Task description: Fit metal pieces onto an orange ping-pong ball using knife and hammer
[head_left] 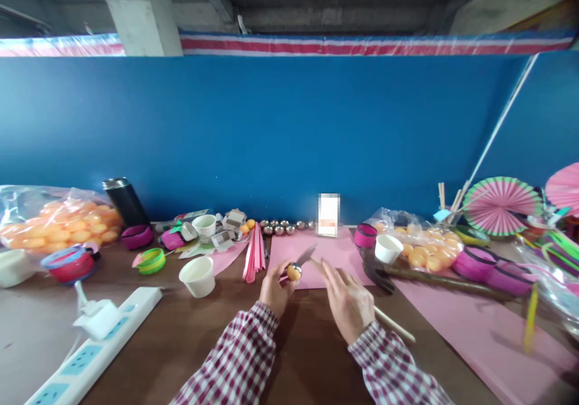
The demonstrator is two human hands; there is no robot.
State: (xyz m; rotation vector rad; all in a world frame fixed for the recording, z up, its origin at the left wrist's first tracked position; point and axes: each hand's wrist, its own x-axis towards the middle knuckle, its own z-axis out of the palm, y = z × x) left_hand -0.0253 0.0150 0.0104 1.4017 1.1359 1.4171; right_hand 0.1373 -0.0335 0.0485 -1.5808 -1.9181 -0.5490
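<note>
My left hand (277, 289) is closed round a small orange ball (294, 272) held just above the brown table (203, 339). A metal blade (306, 254) rises from the ball's top toward the right. My right hand (347, 301) hovers just to the right of the ball, its fingers close together and pointing at it. A thin wooden stick (394, 324) runs under the right hand, from near the ball down to the right; I cannot tell whether the fingers grip it. Both sleeves are red-and-white check.
A pink sheet (335, 249) lies behind the hands, another (474, 332) at right. White paper cups (198, 276) (388, 248), bags of orange balls (58, 221) (425, 245), a power strip (97, 348), a black flask (125, 201), paper fans (502, 205) and a blue wall (280, 134) surround them.
</note>
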